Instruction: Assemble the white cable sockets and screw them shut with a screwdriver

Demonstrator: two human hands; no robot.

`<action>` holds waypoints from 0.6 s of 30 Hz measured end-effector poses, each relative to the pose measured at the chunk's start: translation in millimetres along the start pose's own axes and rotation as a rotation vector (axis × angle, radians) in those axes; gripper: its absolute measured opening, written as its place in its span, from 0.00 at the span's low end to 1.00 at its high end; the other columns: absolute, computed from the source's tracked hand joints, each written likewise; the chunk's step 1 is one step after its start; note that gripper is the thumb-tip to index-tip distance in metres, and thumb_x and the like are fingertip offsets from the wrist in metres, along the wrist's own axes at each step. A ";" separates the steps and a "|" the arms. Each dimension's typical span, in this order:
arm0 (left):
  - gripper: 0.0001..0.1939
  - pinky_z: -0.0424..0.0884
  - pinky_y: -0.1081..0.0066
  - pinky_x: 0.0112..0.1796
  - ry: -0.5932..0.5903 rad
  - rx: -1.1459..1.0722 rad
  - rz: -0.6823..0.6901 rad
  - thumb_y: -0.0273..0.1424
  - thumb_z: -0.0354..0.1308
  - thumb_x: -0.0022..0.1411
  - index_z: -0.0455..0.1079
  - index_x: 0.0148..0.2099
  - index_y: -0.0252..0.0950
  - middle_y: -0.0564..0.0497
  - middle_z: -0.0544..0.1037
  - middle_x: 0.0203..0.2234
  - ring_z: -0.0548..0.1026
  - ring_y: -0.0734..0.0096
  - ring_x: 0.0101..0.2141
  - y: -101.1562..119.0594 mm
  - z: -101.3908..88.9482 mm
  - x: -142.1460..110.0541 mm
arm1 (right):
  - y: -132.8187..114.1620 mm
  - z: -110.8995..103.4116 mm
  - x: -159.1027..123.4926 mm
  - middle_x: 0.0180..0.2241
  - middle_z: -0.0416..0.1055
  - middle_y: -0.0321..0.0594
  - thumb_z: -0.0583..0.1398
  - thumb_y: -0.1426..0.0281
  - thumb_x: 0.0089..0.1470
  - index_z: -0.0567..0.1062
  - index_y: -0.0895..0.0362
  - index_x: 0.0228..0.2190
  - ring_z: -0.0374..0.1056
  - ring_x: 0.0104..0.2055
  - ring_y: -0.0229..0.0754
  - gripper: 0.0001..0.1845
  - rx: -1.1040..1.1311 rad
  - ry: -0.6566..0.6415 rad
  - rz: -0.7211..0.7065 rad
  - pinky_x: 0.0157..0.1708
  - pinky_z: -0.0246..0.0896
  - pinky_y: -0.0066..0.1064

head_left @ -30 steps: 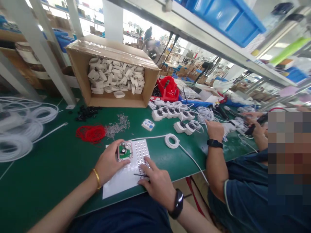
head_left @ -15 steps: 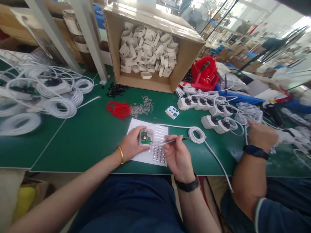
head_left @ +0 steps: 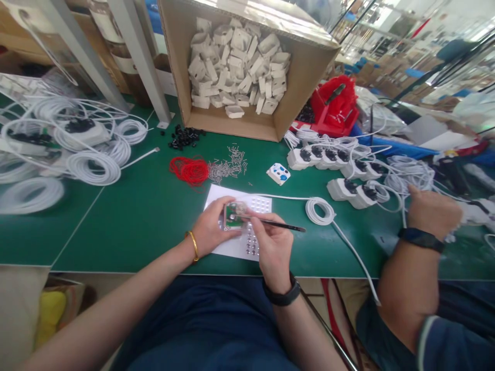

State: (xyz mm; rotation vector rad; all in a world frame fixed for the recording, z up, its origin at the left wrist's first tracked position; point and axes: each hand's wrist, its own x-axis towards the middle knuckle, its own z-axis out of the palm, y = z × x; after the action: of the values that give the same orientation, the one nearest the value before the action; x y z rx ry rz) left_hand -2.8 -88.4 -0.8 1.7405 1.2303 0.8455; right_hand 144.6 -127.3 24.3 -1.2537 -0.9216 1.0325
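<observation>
Right grip (head_left: 275, 250), pinching slim black rod (head_left: 284, 224), shifted left to square pale housing with green circuit board (head_left: 228, 212). Green tabletop (head_left: 127, 226) runs between coiled white cables (head_left: 95, 167) and left grip (head_left: 211, 226), wrapped round housing over white paper sheet (head_left: 230, 249) near straight front edge (head_left: 116, 273).

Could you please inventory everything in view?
Cased circuit board: one, green, left hand
Slim tool: one, black, right hand
Dotted sheet: one, white, beneath the hands
Wire bundle: one, red, behind-left of sheet
Metal pins: many, silvery, right of bundle
Small parts: many, black, behind bundle
Spotted piece: one, white-blue, right of pins
Cardboard box: one, brown, at the back
Housings: many, off-white, in box
Bin: one, red, right of box
Black-topped units: several, white, right
Cable coils: several, white, left and right
Tabletop: green, seamed at left
Background goods: too blurred to count
Co-worker's arm: one, dark-banded, far right
Left hand: one, gold-bangled, holding board
Right hand: one, black-banded, holding tool
</observation>
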 end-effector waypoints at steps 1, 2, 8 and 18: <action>0.33 0.65 0.58 0.51 0.000 0.003 -0.001 0.32 0.68 0.45 0.59 0.52 0.37 0.44 0.69 0.50 0.70 0.58 0.49 0.0 0.0 0.0 | -0.8 0.9 0.1 0.36 0.77 0.41 0.63 0.69 0.49 0.76 0.57 0.32 0.74 0.37 0.43 0.06 -0.010 0.004 -0.003 0.41 0.69 0.36; 0.33 0.65 0.59 0.51 -0.001 0.008 0.000 0.32 0.68 0.45 0.59 0.52 0.37 0.44 0.69 0.50 0.70 0.58 0.49 -0.1 0.0 0.0 | -1.4 1.5 0.2 0.35 0.77 0.41 0.63 0.69 0.49 0.76 0.57 0.32 0.74 0.37 0.43 0.06 -0.022 0.007 -0.006 0.40 0.69 0.36; 0.32 0.65 0.59 0.51 -0.004 0.017 0.025 0.33 0.67 0.46 0.59 0.52 0.37 0.45 0.69 0.50 0.69 0.59 0.50 -3.3 0.9 -0.2 | -1.4 2.1 -1.8 0.34 0.77 0.40 0.63 0.69 0.49 0.76 0.57 0.32 0.73 0.37 0.42 0.06 -0.025 0.011 -0.020 0.41 0.69 0.35; 0.31 0.68 0.62 0.47 -0.008 -0.007 -0.007 0.33 0.67 0.45 0.59 0.52 0.38 0.48 0.71 0.47 0.72 0.63 0.45 -0.2 -0.2 0.1 | -1.1 3.7 -2.4 0.35 0.77 0.41 0.62 0.70 0.50 0.76 0.57 0.33 0.73 0.38 0.43 0.06 -0.077 0.001 -0.060 0.41 0.68 0.35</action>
State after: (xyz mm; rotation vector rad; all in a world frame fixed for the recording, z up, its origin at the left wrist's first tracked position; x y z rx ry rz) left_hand -3.1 -88.2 -0.9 1.7311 1.2260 0.8373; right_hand 140.5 -128.5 25.8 -1.2824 -1.0000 0.9570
